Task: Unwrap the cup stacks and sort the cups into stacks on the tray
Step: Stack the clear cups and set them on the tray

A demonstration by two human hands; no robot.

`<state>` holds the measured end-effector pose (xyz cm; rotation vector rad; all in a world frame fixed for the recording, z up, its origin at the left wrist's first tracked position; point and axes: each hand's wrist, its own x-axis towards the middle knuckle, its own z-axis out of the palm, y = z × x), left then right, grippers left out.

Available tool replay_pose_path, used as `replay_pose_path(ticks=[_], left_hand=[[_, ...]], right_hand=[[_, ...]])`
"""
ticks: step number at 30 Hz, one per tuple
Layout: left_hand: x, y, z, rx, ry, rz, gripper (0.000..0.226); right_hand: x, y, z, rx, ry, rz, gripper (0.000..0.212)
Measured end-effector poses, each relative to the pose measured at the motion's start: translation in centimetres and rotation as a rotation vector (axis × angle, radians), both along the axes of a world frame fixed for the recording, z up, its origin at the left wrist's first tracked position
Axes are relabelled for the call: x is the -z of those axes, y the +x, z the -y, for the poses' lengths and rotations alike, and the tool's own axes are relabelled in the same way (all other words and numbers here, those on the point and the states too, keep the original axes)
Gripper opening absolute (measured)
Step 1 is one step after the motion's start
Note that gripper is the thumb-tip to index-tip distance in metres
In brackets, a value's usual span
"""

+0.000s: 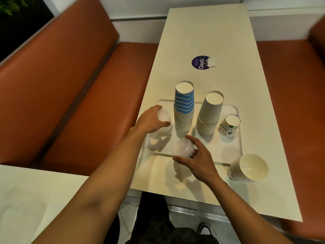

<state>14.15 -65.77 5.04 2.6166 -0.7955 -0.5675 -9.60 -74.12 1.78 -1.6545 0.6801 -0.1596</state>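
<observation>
A white tray lies on the cream table. On it stand upside-down stacks: blue-striped cups, plain white cups and a short leaf-patterned stack. My left hand grips a clear plastic cup above the tray's left side, over a clear cup stack. My right hand holds a short stack of clear plastic cups at the tray's near edge. A patterned cup stack lies on its side on the table, off the tray's near right corner.
A round purple sticker and a crumpled clear wrapper sit further up the table. Orange bench seats flank both sides. A second white table with plastic wrap is at lower left.
</observation>
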Motion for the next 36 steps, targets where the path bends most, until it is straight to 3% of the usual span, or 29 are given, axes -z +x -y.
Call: replay_pose_path(ticks=[19, 22, 26, 29, 32, 36], left_hand=[[-0.5, 0.6, 0.4, 0.059, 0.092, -0.087, 0.106], [-1.6, 0.2, -0.3, 0.032, 0.055, -0.098, 0.113], [-3.0, -1.8, -2.1, -0.11, -0.14, 0.001, 0.094], [-3.2, -4.9, -3.2, -0.149, -0.301, -0.159, 0.078], [-2.9, -8.2, -3.9, -0.042, -0.27, -0.344, 0.081], [-2.6, -10.2, -4.2, 0.016, -0.228, -0.426, 0.087]], right_hand=[[0.2, 0.4, 0.0, -0.021, 0.007, 0.014, 0.092], [0.1, 0.4, 0.0, -0.024, 0.02, 0.02, 0.093], [0.0, 0.3, 0.0, -0.025, 0.035, 0.021, 0.096], [0.0, 0.3, 0.0, -0.025, 0.047, 0.021, 0.098], [-0.3, 0.5, -0.2, -0.03, 0.058, 0.021, 0.104], [-0.7, 0.8, -0.3, -0.037, 0.029, 0.016, 0.109]])
